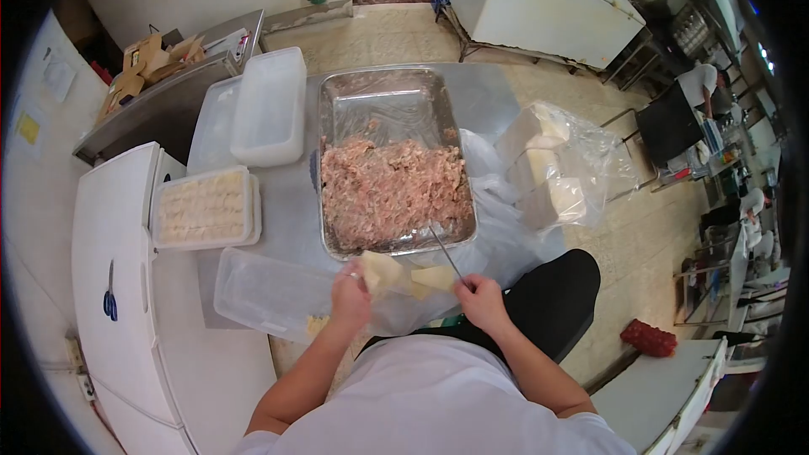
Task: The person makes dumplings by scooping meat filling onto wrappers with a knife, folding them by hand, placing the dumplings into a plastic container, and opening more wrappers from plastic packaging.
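Observation:
My left hand [350, 293] is closed on a pale yellow dough wrapper [381, 271] at the near edge of the metal tray [327, 240]. More wrappers [434, 277] lie just to its right, between my hands. My right hand [482, 302] grips the handle end of a thin metal utensil [447, 254], whose far end reaches the near edge of the ground meat mixture [392, 190]; whether that end is a blade or a spoon I cannot tell. Left of my left hand sits a clear plastic container [270, 282] with a small pale yellow piece [317, 324] in its near corner.
A container of pale filled pieces [206, 209] stands at the left, with a translucent plastic tub [270, 105] behind it. Stacked wrappers in a plastic bag [548, 168] sit at the right. A white fridge [109, 202] is at far left; a person [699, 84] is at far right.

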`<action>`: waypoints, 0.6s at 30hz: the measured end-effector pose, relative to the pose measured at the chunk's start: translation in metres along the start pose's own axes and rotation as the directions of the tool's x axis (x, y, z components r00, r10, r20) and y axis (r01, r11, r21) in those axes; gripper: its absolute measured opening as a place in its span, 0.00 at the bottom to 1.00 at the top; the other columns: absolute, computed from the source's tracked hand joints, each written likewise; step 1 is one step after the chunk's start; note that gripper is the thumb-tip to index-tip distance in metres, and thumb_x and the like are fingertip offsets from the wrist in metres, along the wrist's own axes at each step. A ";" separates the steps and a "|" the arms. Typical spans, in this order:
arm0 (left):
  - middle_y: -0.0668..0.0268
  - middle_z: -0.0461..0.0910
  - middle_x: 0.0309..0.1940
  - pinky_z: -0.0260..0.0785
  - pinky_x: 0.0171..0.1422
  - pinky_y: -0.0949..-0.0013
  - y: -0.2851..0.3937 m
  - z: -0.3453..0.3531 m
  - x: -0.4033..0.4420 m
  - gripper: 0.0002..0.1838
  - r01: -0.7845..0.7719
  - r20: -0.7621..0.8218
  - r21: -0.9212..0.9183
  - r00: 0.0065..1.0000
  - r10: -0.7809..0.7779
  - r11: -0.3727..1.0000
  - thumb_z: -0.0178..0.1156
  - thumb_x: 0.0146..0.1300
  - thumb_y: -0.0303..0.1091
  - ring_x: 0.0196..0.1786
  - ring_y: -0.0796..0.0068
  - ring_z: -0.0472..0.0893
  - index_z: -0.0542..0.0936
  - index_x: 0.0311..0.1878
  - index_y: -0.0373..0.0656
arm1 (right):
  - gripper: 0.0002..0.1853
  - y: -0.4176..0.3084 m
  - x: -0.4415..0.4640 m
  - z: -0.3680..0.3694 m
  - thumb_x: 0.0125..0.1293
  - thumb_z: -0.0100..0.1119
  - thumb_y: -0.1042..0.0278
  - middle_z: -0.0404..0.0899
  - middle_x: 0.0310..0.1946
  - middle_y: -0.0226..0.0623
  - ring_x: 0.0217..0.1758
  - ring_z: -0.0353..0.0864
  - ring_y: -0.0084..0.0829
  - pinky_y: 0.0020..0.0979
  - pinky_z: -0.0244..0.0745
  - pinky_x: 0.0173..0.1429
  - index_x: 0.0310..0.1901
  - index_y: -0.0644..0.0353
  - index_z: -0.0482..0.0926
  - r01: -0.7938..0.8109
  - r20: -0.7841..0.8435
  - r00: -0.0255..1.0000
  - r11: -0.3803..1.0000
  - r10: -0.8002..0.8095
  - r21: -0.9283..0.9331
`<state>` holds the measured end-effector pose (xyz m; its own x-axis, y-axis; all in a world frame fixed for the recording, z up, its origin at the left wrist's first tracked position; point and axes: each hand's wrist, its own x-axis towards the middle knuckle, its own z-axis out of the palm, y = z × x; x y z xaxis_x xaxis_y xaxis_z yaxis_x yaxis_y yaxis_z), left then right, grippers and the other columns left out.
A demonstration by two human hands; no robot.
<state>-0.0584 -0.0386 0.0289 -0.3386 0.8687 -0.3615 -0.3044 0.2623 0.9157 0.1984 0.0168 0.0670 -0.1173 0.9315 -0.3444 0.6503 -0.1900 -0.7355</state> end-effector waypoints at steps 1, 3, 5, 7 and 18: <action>0.61 0.83 0.52 0.75 0.62 0.56 0.005 -0.006 0.006 0.14 0.146 0.020 -0.399 0.988 -0.151 0.905 0.52 0.76 0.32 0.57 0.61 0.83 0.78 0.57 0.37 | 0.11 -0.003 0.003 -0.009 0.67 0.59 0.70 0.85 0.29 0.48 0.31 0.83 0.38 0.37 0.76 0.38 0.42 0.68 0.86 0.082 -0.028 0.996 0.995 -0.083 -0.058; 0.59 0.82 0.55 0.76 0.64 0.56 0.013 -0.017 0.010 0.15 0.236 0.114 -0.671 0.970 -0.216 0.703 0.50 0.78 0.33 0.58 0.60 0.83 0.76 0.60 0.37 | 0.13 -0.009 0.012 -0.032 0.67 0.56 0.71 0.86 0.35 0.53 0.41 0.86 0.54 0.44 0.81 0.45 0.48 0.65 0.85 0.236 -0.061 0.966 0.955 -0.250 -0.179; 0.58 0.81 0.56 0.78 0.64 0.58 0.023 -0.023 0.007 0.16 0.163 0.159 -0.555 0.983 -0.088 0.816 0.48 0.81 0.37 0.58 0.62 0.83 0.75 0.61 0.37 | 0.16 -0.037 0.027 -0.061 0.65 0.56 0.72 0.86 0.38 0.49 0.43 0.86 0.53 0.46 0.82 0.47 0.53 0.58 0.85 0.310 0.022 0.936 0.792 -0.352 -0.526; 0.56 0.81 0.57 0.78 0.64 0.56 0.023 -0.022 0.007 0.18 0.141 0.126 -0.480 0.988 -0.091 0.866 0.46 0.82 0.37 0.59 0.60 0.83 0.73 0.64 0.36 | 0.16 -0.059 0.042 -0.073 0.64 0.57 0.72 0.86 0.37 0.44 0.43 0.88 0.48 0.45 0.83 0.46 0.52 0.54 0.86 0.278 0.095 0.942 0.596 -0.321 -0.753; 0.53 0.80 0.63 0.69 0.73 0.48 0.013 -0.015 -0.001 0.25 0.363 0.251 -0.736 0.930 -0.268 0.571 0.43 0.81 0.45 0.65 0.52 0.80 0.72 0.68 0.36 | 0.11 -0.084 0.092 -0.076 0.70 0.55 0.67 0.85 0.43 0.41 0.47 0.88 0.42 0.41 0.84 0.44 0.49 0.55 0.84 0.444 0.422 0.894 0.166 -0.151 -0.880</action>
<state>-0.0760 -0.0421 0.0387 -0.0098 0.8430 -0.5378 -0.9521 0.1566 0.2628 0.1896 0.1415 0.1417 -0.5199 0.7301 -0.4434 0.7167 0.6553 0.2387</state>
